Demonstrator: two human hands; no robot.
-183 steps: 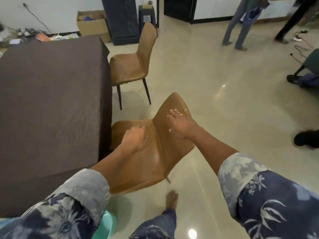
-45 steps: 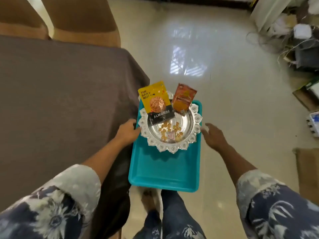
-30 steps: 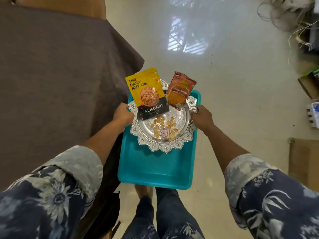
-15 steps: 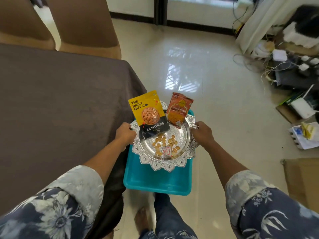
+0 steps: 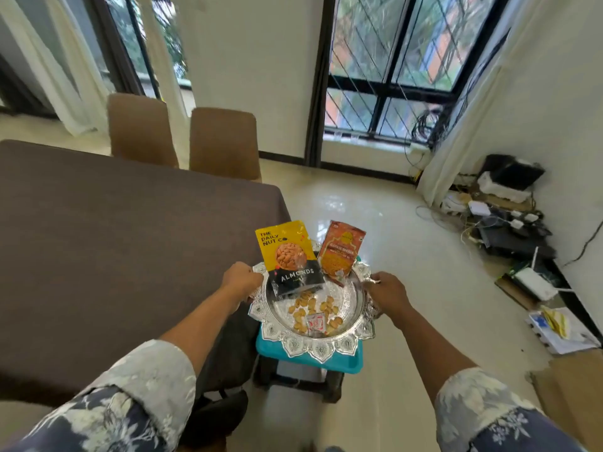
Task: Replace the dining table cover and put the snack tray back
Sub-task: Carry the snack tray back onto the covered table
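A round silver snack tray with a scalloped rim is lifted just above a teal tray. My left hand grips its left rim and my right hand grips its right rim. On it lean a yellow almonds packet and an orange snack packet, with loose nuts and a small sachet in the middle. The dining table, under a dark brown cover, lies to the left of the tray.
The teal tray rests on a dark stool beside the table corner. Two tan chairs stand at the table's far side. Cables, boxes and devices crowd the right wall. Cardboard lies at lower right.
Both hands took hold of the silver tray's rim and raised it off the teal tray. My view has tilted up, and the windows and far wall are in sight.
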